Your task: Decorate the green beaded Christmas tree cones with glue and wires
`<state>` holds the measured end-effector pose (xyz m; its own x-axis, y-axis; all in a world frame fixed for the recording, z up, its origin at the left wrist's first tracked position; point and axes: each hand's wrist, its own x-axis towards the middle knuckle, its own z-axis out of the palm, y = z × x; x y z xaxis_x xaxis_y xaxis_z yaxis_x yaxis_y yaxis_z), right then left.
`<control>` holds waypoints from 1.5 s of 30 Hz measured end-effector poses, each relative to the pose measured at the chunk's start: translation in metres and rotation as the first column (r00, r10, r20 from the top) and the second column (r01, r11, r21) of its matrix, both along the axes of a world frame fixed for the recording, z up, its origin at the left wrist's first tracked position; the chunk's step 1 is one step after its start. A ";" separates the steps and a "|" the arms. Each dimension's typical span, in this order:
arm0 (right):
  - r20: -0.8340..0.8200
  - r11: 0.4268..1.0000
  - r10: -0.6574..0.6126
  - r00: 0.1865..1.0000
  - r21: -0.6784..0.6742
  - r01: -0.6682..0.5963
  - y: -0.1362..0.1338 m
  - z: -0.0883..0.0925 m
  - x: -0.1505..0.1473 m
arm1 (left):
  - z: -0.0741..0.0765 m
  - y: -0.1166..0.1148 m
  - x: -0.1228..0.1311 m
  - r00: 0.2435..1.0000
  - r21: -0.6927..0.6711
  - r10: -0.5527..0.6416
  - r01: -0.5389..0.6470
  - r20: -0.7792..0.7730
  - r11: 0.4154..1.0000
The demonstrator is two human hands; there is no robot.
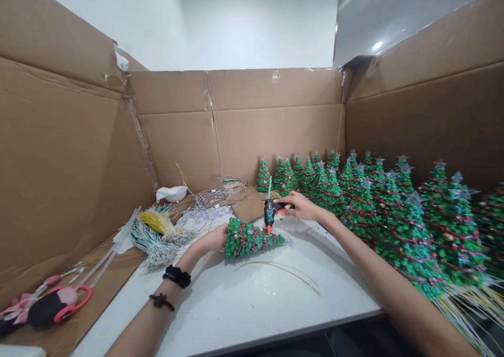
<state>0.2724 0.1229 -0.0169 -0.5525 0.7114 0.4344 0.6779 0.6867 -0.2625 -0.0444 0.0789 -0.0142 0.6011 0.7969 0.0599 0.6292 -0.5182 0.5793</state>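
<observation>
A small green Christmas tree (248,239) with red garland lies on its side above the white table, its star pointing right. My left hand (220,237) is closed on its base, the fingers partly hidden behind and inside it. My right hand (297,207) grips a black glue gun (270,213) by its handle. The gun points down, its orange nozzle touching or just above the tree near the tip. A clear glue stick rises from the gun's back end. Thin yellowish wires (291,274) trail from the tree's base across the table.
Many finished-looking trees (362,210) stand in rows at the right. Bundles of green, white and yellow wires (157,236) lie at the left, near a white dish (171,193). Scissors (74,304) rest at the lower left. Cardboard walls (275,131) surround the white table (244,315).
</observation>
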 end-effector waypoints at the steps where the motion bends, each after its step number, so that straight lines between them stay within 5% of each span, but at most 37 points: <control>1: -0.003 1.000 0.000 1.000 0.002 0.000 0.001 -0.001 0.000 | 0.000 0.000 0.000 1.000 -0.001 0.014 -0.014 -0.008 1.000; 35: -0.053 0.998 -0.062 0.997 0.022 0.063 0.006 0.000 0.010 | -0.002 0.001 0.003 0.998 -0.076 0.050 -0.049 0.022 0.996; 45: -0.017 0.935 -0.352 0.936 -0.060 0.351 0.039 -0.001 -0.102 | 0.004 -0.011 0.006 0.997 -0.062 0.070 -0.067 0.044 0.996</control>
